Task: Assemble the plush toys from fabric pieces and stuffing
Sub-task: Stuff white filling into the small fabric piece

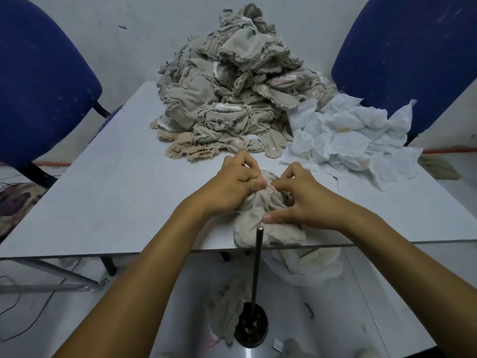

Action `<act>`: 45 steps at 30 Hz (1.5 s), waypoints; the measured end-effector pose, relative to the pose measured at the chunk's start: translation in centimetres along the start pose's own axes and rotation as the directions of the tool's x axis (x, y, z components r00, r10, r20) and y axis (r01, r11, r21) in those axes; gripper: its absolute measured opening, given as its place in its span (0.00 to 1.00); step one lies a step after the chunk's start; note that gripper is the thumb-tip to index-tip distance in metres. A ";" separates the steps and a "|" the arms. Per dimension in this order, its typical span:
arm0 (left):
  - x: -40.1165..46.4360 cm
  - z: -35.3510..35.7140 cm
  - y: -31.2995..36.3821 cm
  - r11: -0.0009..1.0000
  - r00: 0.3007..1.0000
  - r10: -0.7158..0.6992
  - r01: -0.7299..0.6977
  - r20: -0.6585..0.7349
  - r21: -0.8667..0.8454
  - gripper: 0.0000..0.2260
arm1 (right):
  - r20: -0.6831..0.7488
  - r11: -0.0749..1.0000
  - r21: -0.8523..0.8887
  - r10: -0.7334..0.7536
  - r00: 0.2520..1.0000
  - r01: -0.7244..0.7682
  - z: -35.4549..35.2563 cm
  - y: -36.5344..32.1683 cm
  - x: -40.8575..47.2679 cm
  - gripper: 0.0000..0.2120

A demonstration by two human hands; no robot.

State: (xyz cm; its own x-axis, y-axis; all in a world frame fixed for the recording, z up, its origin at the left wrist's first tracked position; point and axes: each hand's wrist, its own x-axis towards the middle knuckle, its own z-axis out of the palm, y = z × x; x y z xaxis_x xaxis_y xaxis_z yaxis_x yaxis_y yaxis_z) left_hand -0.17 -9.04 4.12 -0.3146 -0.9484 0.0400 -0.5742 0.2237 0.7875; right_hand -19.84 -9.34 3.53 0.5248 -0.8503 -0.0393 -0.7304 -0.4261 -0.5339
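i'm early in the job, by the look of it. the pile of beige skins just beyond my hands is large and looks untouched, and i see no finished toy on the table. only one skin is in work, and it looks limp and flat, so i judge it not yet stuffed.

that skin lies under and between both hands, at the near edge of the table, its near end touching the edge. my left hand has its fingers curled, pinching a gathered fold at the skin's top. my right hand is curled too, fingertips nipping the same gathered spot from the other side, thumb laid flat along the cloth nearer me. i think i'm working an opening, to turn it or ready it for filling, though i can't see the opening itself.

its long axis seems to run away from me, the bunched end pointing toward the pile and the wider end toward me; which end is the head i cannot tell.

a rod stands upright just below my right thumb, nearly touching the skin. white sheets lie beyond my right hand, to its right.
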 end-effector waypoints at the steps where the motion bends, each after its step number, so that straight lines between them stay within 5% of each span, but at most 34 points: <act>1: -0.1 0.2 0.2 0.998 1.000 -0.021 0.022 0.017 -0.058 0.14 | -0.032 0.999 0.038 -0.010 0.999 0.012 0.0 0.1 0.0 0.18; 5: -0.2 0.3 0.3 0.997 0.992 -0.009 -0.001 0.125 0.082 0.20 | -0.106 0.992 0.121 -0.021 0.994 0.034 0.1 0.4 0.1 0.11; 8: -0.4 0.2 0.2 0.984 0.976 -0.042 0.003 0.216 0.176 0.18 | -0.133 0.985 0.168 -0.003 0.991 0.026 -0.1 0.4 0.0 0.16; 12: -0.3 0.1 0.2 0.977 0.992 0.024 -0.048 0.120 0.209 0.10 | 0.011 0.971 0.235 -0.053 0.999 0.049 -0.5 -0.1 -0.4 0.17; 15: -0.3 0.2 -0.1 0.981 0.995 0.044 -0.059 0.084 0.185 0.07 | 0.058 0.992 0.124 -0.006 0.998 -0.001 -0.5 0.0 -0.6 0.22; 19: -0.7 0.4 -0.1 0.980 0.986 0.033 -0.064 0.161 0.189 0.10 | -0.066 0.997 0.038 -0.065 0.996 0.067 -0.4 0.1 -0.9 0.06; 21: -1.1 0.2 -0.1 0.979 0.977 0.012 -0.055 0.212 0.194 0.16 | -0.076 0.991 -0.049 -0.130 0.989 0.126 -0.2 0.2 -1.1 0.06; 23: -1.7 -0.2 0.0 0.950 0.962 0.001 -0.086 0.274 0.301 0.13 | -0.074 0.972 -0.173 -0.176 0.982 0.161 0.2 0.2 -1.4 0.05; 26: -2.5 -0.2 -0.2 0.877 0.976 0.171 -0.214 0.137 0.431 0.07 | -0.142 0.956 -0.230 -0.218 0.966 0.181 0.4 -0.6 -2.0 0.08; 28: -3.2 0.1 0.0 0.831 0.917 0.397 -0.338 -0.046 0.443 0.05 | -0.267 0.943 -0.230 -0.298 0.917 0.240 0.1 -1.3 -2.6 0.11; 30: -3.8 0.5 0.3 0.732 0.787 0.589 -0.423 -0.183 0.534 0.08 | -0.380 0.909 -0.290 -0.395 0.836 0.298 -0.1 -2.1 -3.6 0.12; 35: -5.4 0.4 0.8 0.510 0.506 0.826 -0.485 -0.248 0.710 0.12 | -0.518 0.803 -0.491 -0.581 0.628 0.338 0.4 -3.8 -6.0 0.10; 39: -6.8 0.4 0.5 0.463 0.459 0.859 -0.502 -0.229 0.730 0.10 | -0.510 0.743 -0.564 -0.656 0.557 0.360 1.1 -4.4 -6.6 0.08; 45: -8.6 2.0 -1.9 0.491 0.534 0.825 -0.514 -0.186 0.703 0.10 | -0.479 0.754 -0.536 -0.642 0.599 0.380 4.4 -3.2 -7.1 0.02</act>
State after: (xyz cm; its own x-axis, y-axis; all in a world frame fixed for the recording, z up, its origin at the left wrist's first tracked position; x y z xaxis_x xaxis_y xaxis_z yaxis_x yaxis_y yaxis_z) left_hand 2.11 -0.87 1.04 -0.5011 -0.3637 0.7852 -0.6515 0.7558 -0.0657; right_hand -19.26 -0.56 1.78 0.5738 -0.3837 0.7235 -0.5858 -0.8097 0.0352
